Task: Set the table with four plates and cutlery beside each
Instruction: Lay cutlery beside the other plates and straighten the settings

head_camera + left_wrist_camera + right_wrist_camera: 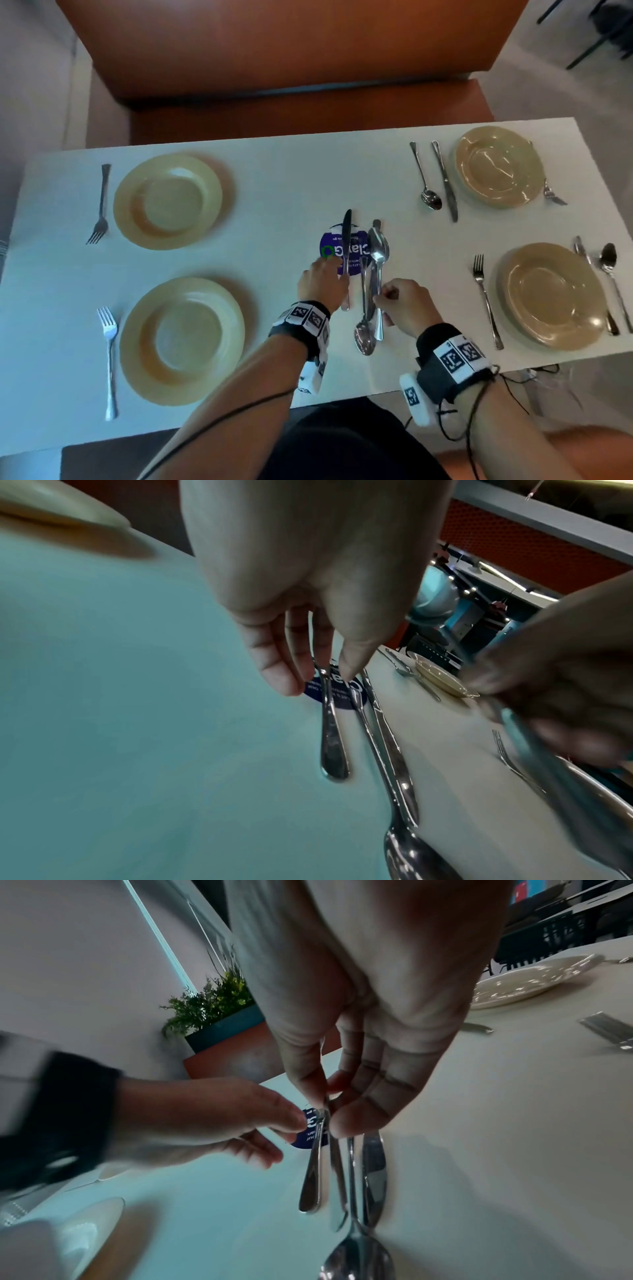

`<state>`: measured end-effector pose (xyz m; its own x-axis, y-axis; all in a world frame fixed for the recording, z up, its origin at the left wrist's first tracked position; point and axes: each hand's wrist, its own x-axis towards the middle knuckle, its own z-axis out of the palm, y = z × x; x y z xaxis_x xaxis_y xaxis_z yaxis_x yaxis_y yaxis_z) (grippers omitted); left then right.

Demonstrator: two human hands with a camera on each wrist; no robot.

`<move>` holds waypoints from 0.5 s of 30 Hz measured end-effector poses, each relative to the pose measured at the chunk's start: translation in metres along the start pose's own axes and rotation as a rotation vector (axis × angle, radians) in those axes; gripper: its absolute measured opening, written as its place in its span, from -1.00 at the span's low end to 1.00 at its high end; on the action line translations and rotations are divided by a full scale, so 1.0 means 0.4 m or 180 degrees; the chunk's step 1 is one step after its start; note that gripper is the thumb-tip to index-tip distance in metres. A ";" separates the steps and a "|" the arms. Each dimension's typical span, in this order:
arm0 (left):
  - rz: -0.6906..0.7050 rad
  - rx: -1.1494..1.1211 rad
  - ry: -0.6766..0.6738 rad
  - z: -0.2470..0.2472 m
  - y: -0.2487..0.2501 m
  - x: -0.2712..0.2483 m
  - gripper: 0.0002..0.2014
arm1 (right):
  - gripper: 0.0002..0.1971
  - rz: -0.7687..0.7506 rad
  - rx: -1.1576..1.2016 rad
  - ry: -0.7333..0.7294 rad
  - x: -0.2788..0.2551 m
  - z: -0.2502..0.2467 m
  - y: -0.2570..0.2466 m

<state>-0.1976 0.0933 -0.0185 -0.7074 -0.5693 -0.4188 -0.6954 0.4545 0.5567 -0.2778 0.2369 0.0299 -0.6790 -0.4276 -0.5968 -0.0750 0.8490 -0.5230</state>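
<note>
Far-left setting: a fork (pixel 99 205) lies at 9 o'clock of the far-left plate (pixel 168 201), just beside its rim.
Near-left setting: a second fork (pixel 109 359) lies at 9 o'clock of the near-left plate (pixel 181 341); nothing lies at 3 o'clock of either left plate.
Table: white table (pixel 274 178), with a round blue sticker (pixel 337 250) at its middle.
Left hand: the left hand (pixel 322 284) pinches the handle of a knife (pixel 346 260) between thumb and fingers; the blade points to 12 o'clock across the sticker.
Loose cutlery: a spoon (pixel 364 329) with its bowl at 6 o'clock and another knife (pixel 371 274) lie together on the table between the two hands.
Right hand: the right hand (pixel 404 305) has thumb and fingertips closed on the handle of a large spoon (pixel 378 253), bowl pointing to 12 o'clock.
Far-right setting: a small spoon (pixel 424 178) and a table knife (pixel 445 181) lie at 9 o'clock of the far-right plate (pixel 496 168); a third fork (pixel 553 195) shows at its 4 o'clock.
Near-right setting: a fourth fork (pixel 486 301) at 9 o'clock of the near-right plate (pixel 551 294); a steel knife (pixel 596 284) and a dark spoon (pixel 615 281) at 3 o'clock.
</note>
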 end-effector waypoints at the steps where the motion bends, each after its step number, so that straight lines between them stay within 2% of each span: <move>1: 0.0008 0.0041 -0.0002 0.008 0.015 0.016 -0.68 | -0.86 0.0013 0.0056 0.0009 -0.018 -0.006 0.012; 5: -0.0046 0.0239 -0.0063 0.034 0.056 0.057 -0.54 | -0.91 0.0063 0.0211 0.0012 -0.069 -0.023 0.059; 10: -0.0132 0.0236 0.0042 0.049 0.033 0.054 -0.49 | -0.91 -0.0047 0.0278 -0.0063 -0.072 -0.037 0.074; 15: -0.0305 0.0302 0.0200 0.040 -0.018 0.000 -0.51 | -0.92 -0.0313 0.0430 -0.0323 -0.029 -0.026 0.045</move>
<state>-0.1947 0.1010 -0.0340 -0.6299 -0.6537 -0.4194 -0.7703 0.4569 0.4448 -0.2788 0.2606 0.0337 -0.5955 -0.5415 -0.5935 -0.0340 0.7551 -0.6548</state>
